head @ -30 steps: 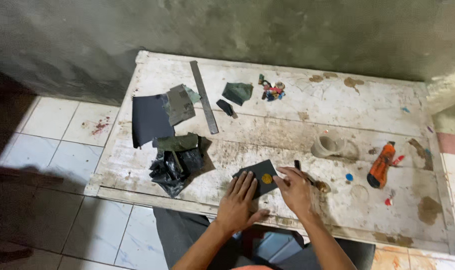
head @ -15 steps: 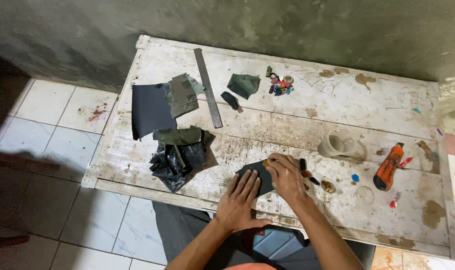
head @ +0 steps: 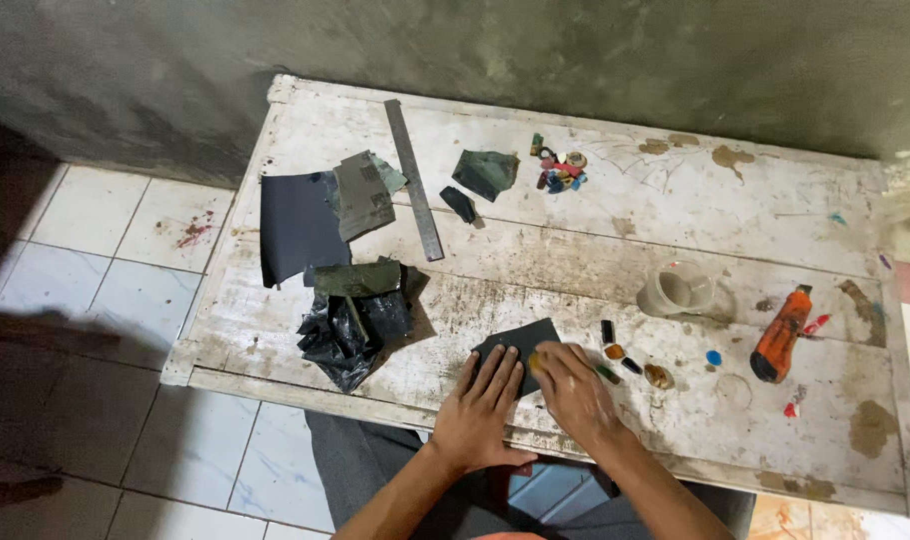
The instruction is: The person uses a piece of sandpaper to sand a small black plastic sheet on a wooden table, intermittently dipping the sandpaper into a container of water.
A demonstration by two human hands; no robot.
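Both hands shifted lower on dark sheet [head: 515,345]; left hand [head: 480,410] flat, right hand [head: 572,388] rubbing.

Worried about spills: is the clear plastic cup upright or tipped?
Upright: the clear cup stands on the table, its round rim facing up.

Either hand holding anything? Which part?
Left hand presses flat on the dark sheet, near edge. Right hand pinches something small and orange at the fingertips; grip unclear.

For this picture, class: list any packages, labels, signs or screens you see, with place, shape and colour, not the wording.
No labels, signs or screens show.
Black plastic bag: crumpled, at the table's near left edge.
Clear plastic cup: round, right of centre.
Orange utility knife: long, near the right end.
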